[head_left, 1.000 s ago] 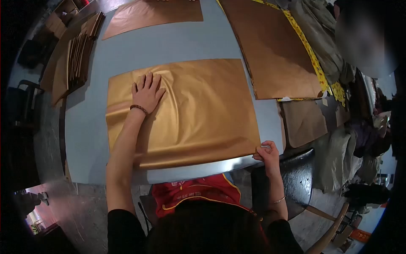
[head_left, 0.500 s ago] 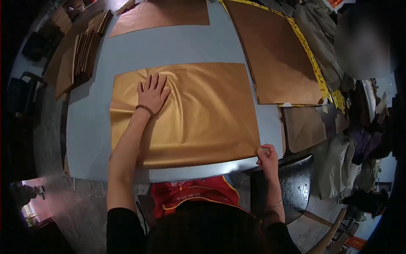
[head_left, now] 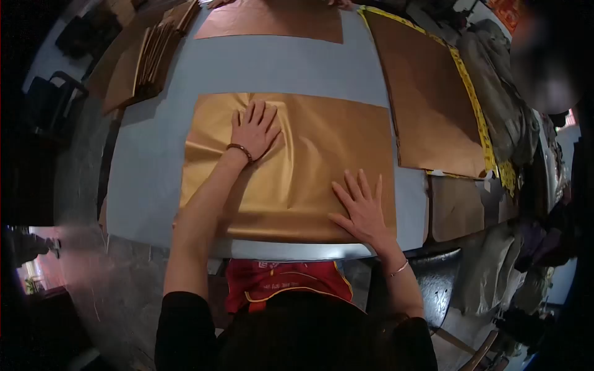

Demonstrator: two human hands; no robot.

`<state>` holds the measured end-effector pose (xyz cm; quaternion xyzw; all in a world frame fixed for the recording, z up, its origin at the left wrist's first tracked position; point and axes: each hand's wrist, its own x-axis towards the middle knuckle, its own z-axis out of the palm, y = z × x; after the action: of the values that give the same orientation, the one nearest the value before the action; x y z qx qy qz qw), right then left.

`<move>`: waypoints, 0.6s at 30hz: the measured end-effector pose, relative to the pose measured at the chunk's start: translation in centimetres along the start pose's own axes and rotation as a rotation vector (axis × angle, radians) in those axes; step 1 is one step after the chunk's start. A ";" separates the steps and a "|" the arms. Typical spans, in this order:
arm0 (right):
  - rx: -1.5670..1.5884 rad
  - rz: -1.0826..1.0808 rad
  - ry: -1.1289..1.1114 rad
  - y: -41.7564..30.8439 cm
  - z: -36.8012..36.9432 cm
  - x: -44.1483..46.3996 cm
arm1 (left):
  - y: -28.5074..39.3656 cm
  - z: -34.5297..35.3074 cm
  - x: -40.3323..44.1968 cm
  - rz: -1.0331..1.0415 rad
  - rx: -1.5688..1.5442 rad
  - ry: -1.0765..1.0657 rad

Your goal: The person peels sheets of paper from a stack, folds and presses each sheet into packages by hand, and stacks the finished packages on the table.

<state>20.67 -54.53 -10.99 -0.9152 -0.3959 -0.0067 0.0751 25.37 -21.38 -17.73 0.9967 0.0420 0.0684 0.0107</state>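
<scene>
Shiny gold rectangular sheet (head_left: 334,142), flat on the grey-blue table (head_left: 278,68), wrinkled across its left half.

2 own hands (head_left: 253,136) (head_left: 366,217), 2 brclts (head_left: 241,149) (head_left: 400,268), 1 gold sht (head_left: 328,148), 1 red apron (head_left: 284,282).

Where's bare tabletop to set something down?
Large patch: blue tabletop between the gold sheet and far copper sheet. Also bare: left of the gold sheet, nearer than the brown stack. Crowded: gold sheet, with left hand and right hand over it.
</scene>
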 end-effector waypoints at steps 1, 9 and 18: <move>-0.051 -0.051 -0.079 -0.2 0.5 0.4 | -0.1 0.0 0.0 0.008 0.001 -0.008; -0.010 -0.072 -0.167 -0.1 1.4 0.4 | 0.2 -1.5 -0.2 -0.019 -0.084 -0.032; -0.028 -0.089 -0.156 -0.1 1.9 0.2 | -0.6 -0.9 -0.2 0.007 -0.103 0.014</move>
<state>20.66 -54.01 -12.83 -0.8954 -0.4406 0.0558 0.0307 25.02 -20.81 -16.92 0.9945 0.0351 0.0778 0.0615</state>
